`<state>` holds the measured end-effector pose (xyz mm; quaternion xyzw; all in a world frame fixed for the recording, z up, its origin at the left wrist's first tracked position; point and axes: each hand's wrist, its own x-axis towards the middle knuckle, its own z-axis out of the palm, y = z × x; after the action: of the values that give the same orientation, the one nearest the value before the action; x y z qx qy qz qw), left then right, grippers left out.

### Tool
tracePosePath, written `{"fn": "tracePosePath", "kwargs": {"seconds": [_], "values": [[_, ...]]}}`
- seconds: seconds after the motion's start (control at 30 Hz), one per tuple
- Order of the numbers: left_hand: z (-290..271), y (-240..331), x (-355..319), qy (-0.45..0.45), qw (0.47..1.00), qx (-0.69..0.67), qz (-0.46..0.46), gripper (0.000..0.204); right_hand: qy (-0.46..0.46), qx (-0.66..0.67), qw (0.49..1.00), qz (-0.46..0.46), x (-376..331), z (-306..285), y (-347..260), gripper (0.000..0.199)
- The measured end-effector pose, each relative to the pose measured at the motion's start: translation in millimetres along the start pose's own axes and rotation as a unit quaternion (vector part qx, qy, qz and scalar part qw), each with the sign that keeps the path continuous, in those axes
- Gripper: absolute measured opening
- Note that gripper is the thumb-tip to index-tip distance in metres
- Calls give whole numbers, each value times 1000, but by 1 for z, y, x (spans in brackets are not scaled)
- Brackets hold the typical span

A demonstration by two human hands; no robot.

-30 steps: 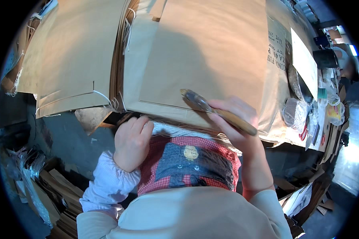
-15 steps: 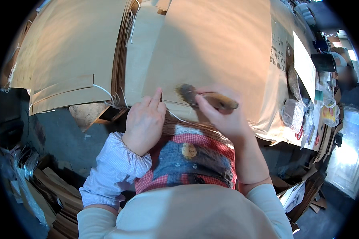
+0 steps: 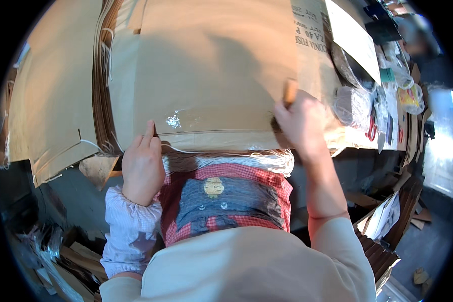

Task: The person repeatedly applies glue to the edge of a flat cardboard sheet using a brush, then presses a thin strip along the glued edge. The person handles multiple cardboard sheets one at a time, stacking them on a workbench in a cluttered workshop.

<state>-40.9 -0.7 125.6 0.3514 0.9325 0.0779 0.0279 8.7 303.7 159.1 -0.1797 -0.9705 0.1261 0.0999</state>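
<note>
Lying at the far left, a stack of brown kraft paper [image 3: 55, 85] shows a white cord [image 3: 89, 143] near its lower right corner. Next, the left hand [image 3: 144, 166] has its fingers stretched toward the lower left corner of the top kraft sheet [image 3: 211, 75]; it appears to grasp nothing, though its underside is hidden. Those fingers would do best bearing down lightly on the corner, so the paper cannot creep under the bristles. Just right of them, a glossy, wet-looking patch [image 3: 173, 120] lies above the sheet's lower edge; it seems thick there and is worth drawing out thinly. At the sheet's lower right, the right hand [image 3: 307, 121] is closed around a wooden-handled brush [image 3: 290, 92], bristles low by the edge. Long, even strokes along that margin, with light pressure, should give the cleanest coat. Farther right, a plastic-wrapped bundle [image 3: 354, 108] stands near the brush arm, so the elbow is better kept in.
</note>
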Motion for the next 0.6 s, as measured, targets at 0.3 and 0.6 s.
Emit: {"fn": "tracePosePath", "kwargs": {"seconds": [0.3,0.6], "values": [[-2,-8,-7,15,994,-106,-29,4,269,368,880,134,-27,-62,138,20],[-103,24,-23,-15,870,-491,33,9,-87,381,913,-121,-107,-12,74,40]]}}
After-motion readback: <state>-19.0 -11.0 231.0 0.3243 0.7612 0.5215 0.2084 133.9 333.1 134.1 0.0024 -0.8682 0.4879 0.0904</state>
